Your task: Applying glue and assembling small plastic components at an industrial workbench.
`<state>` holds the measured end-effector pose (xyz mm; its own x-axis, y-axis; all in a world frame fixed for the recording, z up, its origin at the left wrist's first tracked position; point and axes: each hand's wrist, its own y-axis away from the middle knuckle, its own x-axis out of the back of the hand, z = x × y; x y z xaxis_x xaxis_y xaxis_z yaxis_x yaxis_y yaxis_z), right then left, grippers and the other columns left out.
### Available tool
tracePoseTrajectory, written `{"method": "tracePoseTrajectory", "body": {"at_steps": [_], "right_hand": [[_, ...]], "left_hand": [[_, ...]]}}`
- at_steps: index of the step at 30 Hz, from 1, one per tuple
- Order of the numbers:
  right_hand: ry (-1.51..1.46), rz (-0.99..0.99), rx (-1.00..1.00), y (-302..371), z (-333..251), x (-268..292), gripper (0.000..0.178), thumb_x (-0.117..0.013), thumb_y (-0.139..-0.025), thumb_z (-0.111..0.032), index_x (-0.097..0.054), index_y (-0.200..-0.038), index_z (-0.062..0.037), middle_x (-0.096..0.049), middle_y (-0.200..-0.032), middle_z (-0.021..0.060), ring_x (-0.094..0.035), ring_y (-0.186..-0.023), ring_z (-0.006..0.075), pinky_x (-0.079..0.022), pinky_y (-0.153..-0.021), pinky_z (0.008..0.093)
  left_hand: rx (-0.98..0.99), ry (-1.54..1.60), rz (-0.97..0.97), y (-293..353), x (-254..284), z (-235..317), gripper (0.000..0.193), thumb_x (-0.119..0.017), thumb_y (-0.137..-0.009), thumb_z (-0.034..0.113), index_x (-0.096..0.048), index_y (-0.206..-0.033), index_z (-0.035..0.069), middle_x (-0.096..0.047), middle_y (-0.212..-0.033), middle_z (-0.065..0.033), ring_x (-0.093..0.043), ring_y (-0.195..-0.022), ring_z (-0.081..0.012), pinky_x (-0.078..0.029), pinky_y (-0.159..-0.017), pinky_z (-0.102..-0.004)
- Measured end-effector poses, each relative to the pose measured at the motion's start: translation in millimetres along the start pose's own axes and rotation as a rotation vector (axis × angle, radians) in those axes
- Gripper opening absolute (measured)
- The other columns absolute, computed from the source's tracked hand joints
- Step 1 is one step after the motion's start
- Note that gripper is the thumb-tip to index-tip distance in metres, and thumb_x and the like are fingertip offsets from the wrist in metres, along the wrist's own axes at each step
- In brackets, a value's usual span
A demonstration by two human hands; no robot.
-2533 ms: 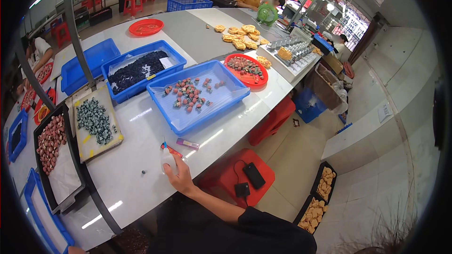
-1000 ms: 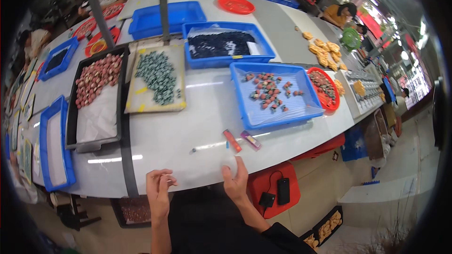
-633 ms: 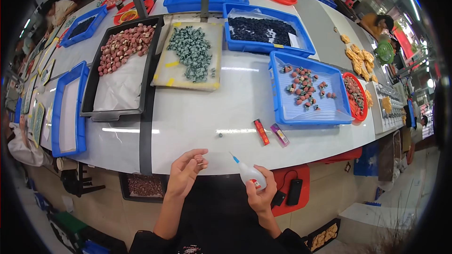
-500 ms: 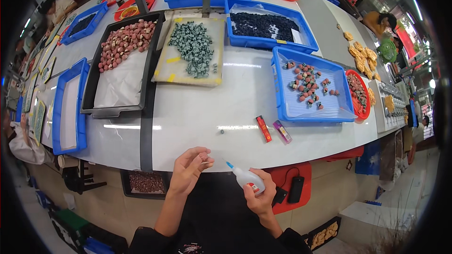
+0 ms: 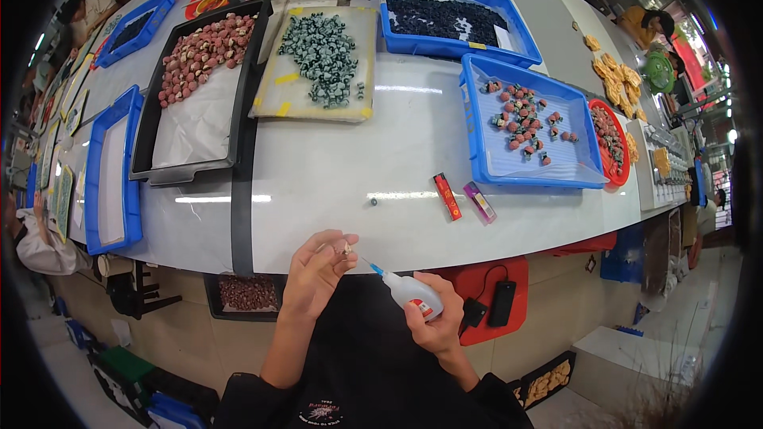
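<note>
Left hand (image 5: 314,274) pinches a small reddish piece (image 5: 343,248) between thumb and fingertips, while the right hand (image 5: 437,314) is wrapped round a white squeeze bottle (image 5: 407,290), its blue nozzle (image 5: 376,268) aimed leftward at the piece, near it and seemingly just apart. From its size the piece should be light; it looks firm and rounded, so it could roll in a loose pinch, and a light hold low on its sides, clear of the face toward the nozzle, would suit it. Whether it is brittle cannot be told. As for the bottle, it is probably light, with soft walls that give under pressure, so its body is best held gently, away from the thin, easily bent tip. Beside the right thumb, the bottle bears a red-and-white label (image 5: 426,307), its print too small to read. Beyond the right hand, a red packet (image 5: 447,196) and a purple packet (image 5: 479,202) carry tiny markings; below both hands, the black shirt (image 5: 373,365) has a pale printed emblem (image 5: 323,411) with lettering.
</note>
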<state>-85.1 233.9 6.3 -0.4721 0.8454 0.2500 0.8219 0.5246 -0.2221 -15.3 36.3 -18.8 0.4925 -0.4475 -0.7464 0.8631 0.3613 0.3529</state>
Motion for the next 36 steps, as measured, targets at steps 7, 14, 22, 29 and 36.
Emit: {"method": "tracePoseTrajectory", "body": {"at_steps": [7,14,22,29,36], "right_hand": [[-0.009,-0.038,0.002,-4.9,-5.4,-2.2,0.041,-0.066,-0.074,-0.006,-0.054,-0.112,0.0048,-0.064,-0.091,0.0143,-0.062,-0.074,0.0171,-0.05,-0.066,0.0261],[-0.025,-0.049,0.004,-4.1,-1.3,-3.5,0.04,-0.065,-0.075,-0.004,-0.054,-0.112,0.0051,-0.063,-0.088,0.0134,-0.061,-0.072,0.0158,-0.049,-0.065,0.0257],[0.002,-0.047,-0.064,-5.2,10.6,-10.3,0.038,-0.066,-0.075,-0.004,-0.055,-0.111,0.0037,-0.062,-0.084,0.0103,-0.059,-0.067,0.0122,-0.048,-0.061,0.0246],[0.03,-0.055,-0.072,-5.3,15.5,-11.4,0.039,-0.068,-0.074,-0.005,-0.056,-0.111,0.0019,-0.063,-0.084,0.0122,-0.063,-0.068,0.0172,-0.05,-0.062,0.027],[0.055,0.111,-0.06,-24.6,-10.5,-7.4,0.037,-0.07,-0.076,-0.004,-0.051,-0.107,0.0014,-0.062,-0.072,0.007,-0.061,-0.059,0.0119,-0.047,-0.054,0.023]], "left_hand": [[-0.067,-0.176,-0.019,2.7,-0.8,-2.2,0.02,-0.055,-0.092,0.009,-0.056,-0.111,0.001,-0.058,-0.11,-0.0128,-0.061,-0.087,-0.0182,-0.052,-0.079,-0.0292],[-0.056,-0.102,-0.028,1.0,0.9,-1.6,0.02,-0.056,-0.092,0.008,-0.057,-0.11,0.0,-0.059,-0.108,-0.0124,-0.06,-0.089,-0.0169,-0.051,-0.081,-0.0293],[-0.071,-0.17,-0.019,1.5,-1.4,-1.6,0.021,-0.056,-0.091,0.005,-0.056,-0.111,-0.003,-0.06,-0.111,-0.0164,-0.061,-0.093,-0.0185,-0.05,-0.086,-0.0302],[-0.125,-0.384,0.037,2.9,-3.7,-3.7,0.019,-0.057,-0.09,0.002,-0.056,-0.109,-0.003,-0.061,-0.111,-0.0172,-0.061,-0.096,-0.0178,-0.05,-0.088,-0.031],[-0.054,-0.497,-0.02,3.9,-7.4,-3.5,0.02,-0.057,-0.09,0.002,-0.056,-0.109,-0.004,-0.063,-0.108,-0.017,-0.063,-0.094,-0.0186,-0.052,-0.087,-0.031]]}}
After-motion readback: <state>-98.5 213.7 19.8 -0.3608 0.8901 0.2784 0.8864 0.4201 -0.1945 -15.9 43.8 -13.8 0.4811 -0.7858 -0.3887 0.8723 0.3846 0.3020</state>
